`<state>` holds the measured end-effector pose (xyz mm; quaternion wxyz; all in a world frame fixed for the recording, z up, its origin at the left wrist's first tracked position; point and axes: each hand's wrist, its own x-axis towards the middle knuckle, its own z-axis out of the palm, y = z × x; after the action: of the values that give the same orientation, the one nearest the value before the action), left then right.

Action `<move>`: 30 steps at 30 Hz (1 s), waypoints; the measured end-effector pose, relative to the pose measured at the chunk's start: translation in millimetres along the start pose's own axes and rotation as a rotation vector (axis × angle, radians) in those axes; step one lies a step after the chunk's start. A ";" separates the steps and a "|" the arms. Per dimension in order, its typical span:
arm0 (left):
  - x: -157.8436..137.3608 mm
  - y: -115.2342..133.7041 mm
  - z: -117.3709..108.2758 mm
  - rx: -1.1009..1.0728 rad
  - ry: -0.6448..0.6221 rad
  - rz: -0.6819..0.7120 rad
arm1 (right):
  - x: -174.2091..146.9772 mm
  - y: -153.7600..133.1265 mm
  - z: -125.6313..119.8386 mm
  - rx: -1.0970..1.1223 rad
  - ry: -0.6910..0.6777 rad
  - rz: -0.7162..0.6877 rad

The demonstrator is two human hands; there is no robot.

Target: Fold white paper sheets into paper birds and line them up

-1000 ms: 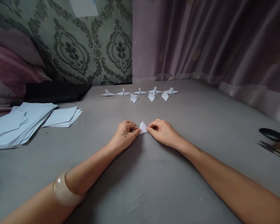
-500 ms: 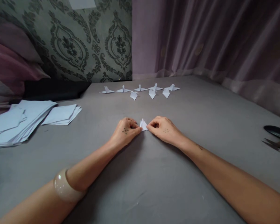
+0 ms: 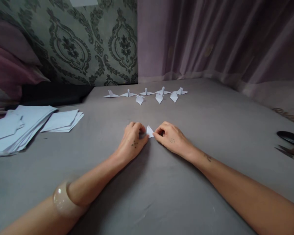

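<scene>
Paper sheet stacks (image 3: 19, 125) lie far left on the grey cloth surface (image 3: 161, 195). Left hand (image 3: 133, 140): fingers curled, tips pinching the left side of the small folded white paper (image 3: 149, 131) at centre. Right hand (image 3: 170, 138): fingertips closed on its right side. Finished paper birds (image 3: 147, 94) stand in a row beyond. Scissors (image 3: 290, 145) lie far right.

Home bedroom, craft corner.
Damask wallpaper (image 3: 71, 49), mauve curtain (image 3: 210, 39), pillows (image 3: 12, 62) stacked at left; grey-sheeted bed (image 3: 161, 182) carries loose paper sheets (image 3: 22, 125) and folded paper birds (image 3: 147, 94) (a row near the wall).
</scene>
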<state>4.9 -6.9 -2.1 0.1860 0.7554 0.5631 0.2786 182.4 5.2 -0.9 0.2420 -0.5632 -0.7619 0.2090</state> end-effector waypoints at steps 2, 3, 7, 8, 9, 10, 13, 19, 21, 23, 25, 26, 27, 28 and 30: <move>-2.9 0.5 1.3 0.052 -0.004 0.133 | -1.7 -0.2 0.5 -0.011 0.019 -0.036; -4.4 1.5 1.4 0.090 -0.026 0.199 | -2.8 -0.6 0.4 -0.015 0.026 -0.054; -11.6 9.4 -1.3 0.263 -0.153 0.296 | -10.7 -3.5 -2.4 -0.067 -0.004 -0.143; -13.3 11.6 -2.0 0.304 -0.176 0.300 | -13.3 -4.1 -3.5 -0.100 -0.026 -0.171; -14.8 13.7 -2.4 0.346 -0.199 0.311 | -15.9 -4.5 -4.8 -0.143 -0.051 -0.202; -16.0 15.6 -2.5 0.388 -0.219 0.321 | -18.2 -4.6 -5.9 -0.197 -0.073 -0.234; -18.1 19.8 -2.0 0.487 -0.260 0.333 | -22.7 -3.7 -9.1 -0.377 -0.108 -0.331; -22.1 22.8 -5.7 0.469 -0.299 0.261 | -25.7 0.4 -17.5 -0.484 -0.121 -0.368; -22.4 21.2 -6.9 0.412 -0.251 0.260 | -25.9 2.4 -20.6 -0.434 -0.113 -0.332; -20.6 18.3 -7.2 0.323 -0.163 0.223 | -24.7 4.7 -21.9 -0.345 -0.099 -0.280; -17.1 14.8 -7.7 0.206 -0.069 0.141 | -21.7 7.0 -20.6 -0.227 -0.057 -0.224; -14.9 13.2 -8.0 0.144 -0.022 0.089 | -19.9 8.0 -19.1 -0.168 -0.024 -0.197; -12.8 11.7 -8.5 0.084 0.018 0.036 | -18.1 8.6 -17.4 -0.116 0.012 -0.174; -10.7 10.3 -8.8 0.026 0.048 -0.015 | -16.6 8.9 -15.5 -0.073 0.044 -0.154; -7.3 7.7 -8.8 -0.080 0.069 -0.093 | -15.0 8.3 -12.3 -0.009 0.086 -0.142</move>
<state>3.6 -16.4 7.7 0.2092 0.7105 0.5921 0.3177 199.8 -6.3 1.9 0.2862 -0.5172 -0.7898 0.1638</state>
